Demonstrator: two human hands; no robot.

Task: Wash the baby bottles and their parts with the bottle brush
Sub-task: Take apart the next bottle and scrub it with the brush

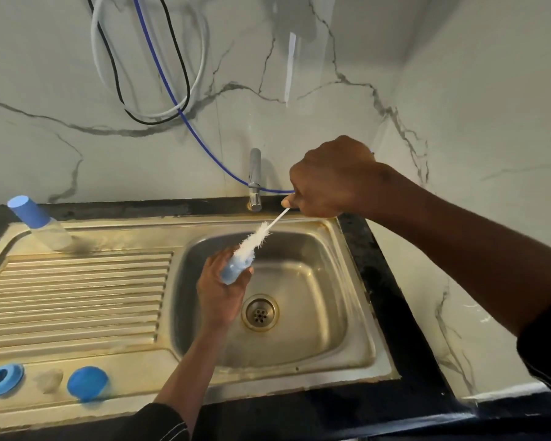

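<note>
Bottle brush [255, 240] over sink [331, 281]; blue ring [4, 378], cap [88, 383] on drainboard [77, 291]

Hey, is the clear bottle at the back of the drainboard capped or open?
Capped: the clear plastic baby bottle standing at the back of the steel drainboard wears a light blue cylindrical cap over its top.

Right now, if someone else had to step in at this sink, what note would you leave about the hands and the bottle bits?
Left hand: grips a light blue part over the sink basin.
Right hand: grips the bottle brush by its handle, with the bristles partly inside that part.
Drainboard: capped bottle at the back; blue ring, pale teat and blue dome cap at the front.
Done: cannot tell which pieces are washed.
Left: finish this part; the capped bottle probably needs opening and scrubbing.
</note>
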